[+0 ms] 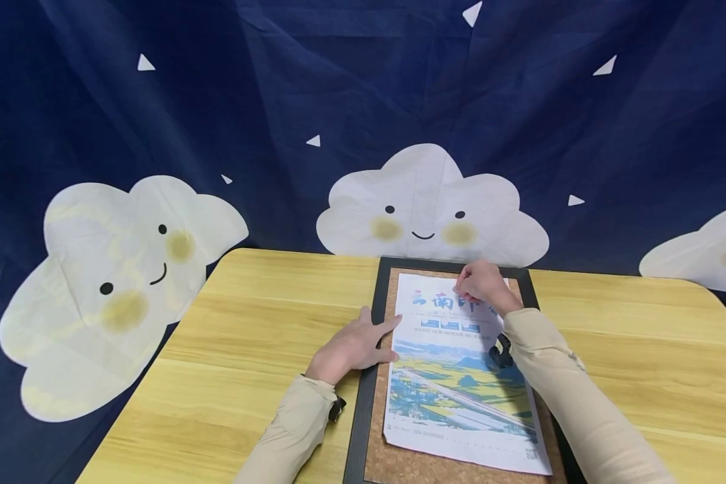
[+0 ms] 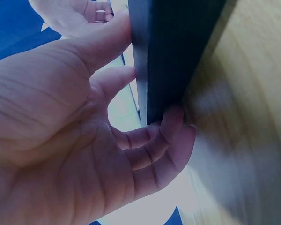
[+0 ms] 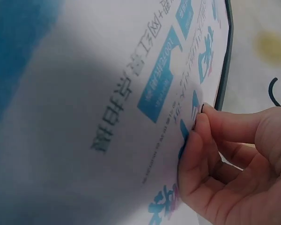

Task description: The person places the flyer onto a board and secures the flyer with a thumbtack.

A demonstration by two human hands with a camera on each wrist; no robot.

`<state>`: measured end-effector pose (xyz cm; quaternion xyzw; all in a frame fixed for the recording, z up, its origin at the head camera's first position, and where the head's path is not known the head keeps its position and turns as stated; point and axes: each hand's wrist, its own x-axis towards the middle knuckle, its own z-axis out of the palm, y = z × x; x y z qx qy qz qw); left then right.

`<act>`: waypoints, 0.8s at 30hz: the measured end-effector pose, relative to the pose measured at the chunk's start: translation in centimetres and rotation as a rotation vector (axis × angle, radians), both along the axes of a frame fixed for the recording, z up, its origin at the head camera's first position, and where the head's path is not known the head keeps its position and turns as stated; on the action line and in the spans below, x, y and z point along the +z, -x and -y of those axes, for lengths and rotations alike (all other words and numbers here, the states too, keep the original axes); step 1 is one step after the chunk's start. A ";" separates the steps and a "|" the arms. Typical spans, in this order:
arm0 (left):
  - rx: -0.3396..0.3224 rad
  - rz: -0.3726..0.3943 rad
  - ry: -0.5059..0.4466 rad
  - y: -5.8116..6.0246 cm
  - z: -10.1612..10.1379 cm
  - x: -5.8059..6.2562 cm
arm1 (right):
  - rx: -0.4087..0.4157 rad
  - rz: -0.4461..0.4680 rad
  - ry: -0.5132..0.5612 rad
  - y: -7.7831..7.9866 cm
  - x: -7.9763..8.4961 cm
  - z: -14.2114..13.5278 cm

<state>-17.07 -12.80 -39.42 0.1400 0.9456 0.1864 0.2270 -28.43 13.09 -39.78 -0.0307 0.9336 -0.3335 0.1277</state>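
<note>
A printed poster [image 1: 460,403] with blue lettering and a landscape picture lies on a cork board [image 1: 435,466] with a black frame [image 1: 368,390]. My left hand [image 1: 357,343] reaches over the frame's left side; thumb and index finger extend to the poster's left edge. In the left wrist view, its other fingers [image 2: 173,154] bend loosely beside the frame. Near the poster's top, my right hand [image 1: 482,284] has curled fingers, thumb and index tips pinched together at the paper. A small dark bit [image 3: 202,107] shows at those tips; its kind I cannot tell.
The board lies on a wood-grain table [image 1: 230,349], its top near the table's back edge. Behind hangs a dark blue cloth [image 1: 266,87] printed with smiling white clouds. The right forearm's sleeve [image 1: 569,383] crosses over the poster's right side.
</note>
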 end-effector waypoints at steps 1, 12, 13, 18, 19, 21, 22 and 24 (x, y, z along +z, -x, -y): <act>-0.001 0.000 0.000 0.0 0.0 0.0 | 0.005 -0.002 -0.019 0.0 0.0 0.0; -0.003 0.004 0.004 0.1 0.0 0.1 | -0.014 0.006 -0.074 -0.3 -0.1 0.1; -0.003 0.004 0.006 0.1 0.0 0.1 | -0.013 0.002 -0.066 -0.3 -0.2 0.0; -0.007 0.001 0.023 0.2 0.0 0.0 | -0.011 -0.019 -0.003 -0.6 -0.6 -0.6; -0.007 -0.002 0.028 0.2 0.0 0.0 | -0.014 -0.030 0.017 -0.7 -0.6 -0.8; -0.005 -0.006 0.037 0.2 0.0 0.1 | -0.041 -0.020 0.084 -1.2 -0.5 -1.2; -0.002 -0.009 0.043 0.2 0.0 0.1 | -0.052 -0.018 0.118 -1.6 -0.4 -1.4; 0.006 -0.021 0.057 0.2 -0.1 0.2 | -0.077 -0.015 0.175 -2.3 0.0 -2.0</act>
